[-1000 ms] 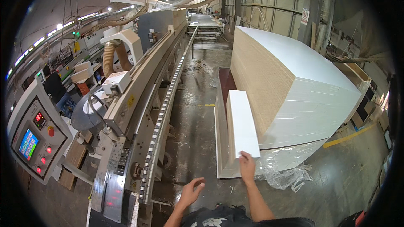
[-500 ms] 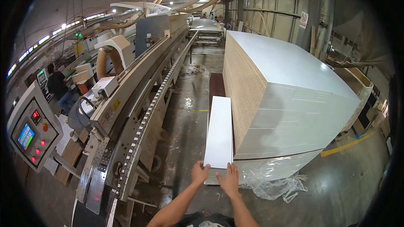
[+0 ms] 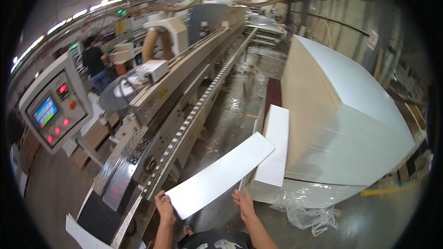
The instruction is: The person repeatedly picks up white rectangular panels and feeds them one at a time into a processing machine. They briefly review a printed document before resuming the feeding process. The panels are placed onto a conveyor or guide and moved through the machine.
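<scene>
Gripping the near end of a white board (image 3: pixel 220 175), the left hand (image 3: pixel 166 208) is clamped on its corner, while the right hand (image 3: pixel 243 203) stands half open, fingers loosely bent, just beside the board's lower edge (whether it touches anything cannot be told). The board slants between the long machine (image 3: pixel 184 124) and a low stack of white strips (image 3: pixel 274 150), its far end overlapping the strips in view. Beyond them a tall pile of panels (image 3: pixel 350 147) blocks the right side, with crumpled plastic wrap (image 3: pixel 309 216) at its foot.
</scene>
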